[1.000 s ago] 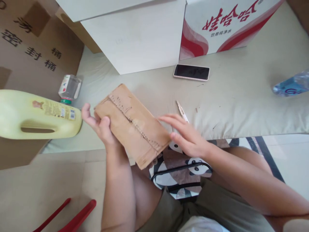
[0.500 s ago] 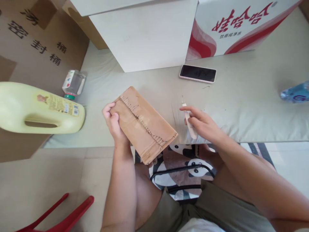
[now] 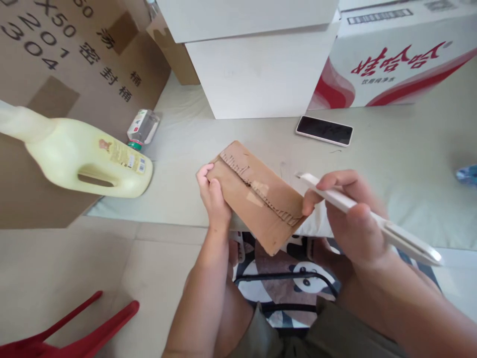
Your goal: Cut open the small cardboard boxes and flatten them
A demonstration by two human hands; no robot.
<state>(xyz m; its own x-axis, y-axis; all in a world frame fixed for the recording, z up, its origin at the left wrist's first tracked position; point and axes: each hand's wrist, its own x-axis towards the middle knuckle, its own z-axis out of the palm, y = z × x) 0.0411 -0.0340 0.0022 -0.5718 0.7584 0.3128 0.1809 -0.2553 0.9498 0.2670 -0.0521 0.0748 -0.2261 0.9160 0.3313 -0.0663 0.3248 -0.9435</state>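
Note:
My left hand [image 3: 215, 196] is closed around the left end of a small flat cardboard box [image 3: 257, 199], thumb on top. A torn, ridged strip runs along the box's upper face, with a paler patch near its middle. My right hand [image 3: 354, 228] grips a slim white utility knife [image 3: 341, 199] between thumb and fingers, raised above the box's right end. The knife's narrow tip points up and left, and its slotted rear end sticks out past the hand. Whether a blade is out is too small to tell.
A phone [image 3: 324, 131] lies behind, before white cartons [image 3: 261, 74] and a red-and-white water carton [image 3: 395, 74]. On the left are a pale yellow jug [image 3: 93, 154], a clear bottle [image 3: 143, 127] and a large brown carton [image 3: 85, 64]. A red stool [image 3: 108, 323] stands on the floor.
My right hand has lifted the utility knife towards me, and the knife now slants across it. The view has shifted, so things appear farther right. My left hand still holds the box.

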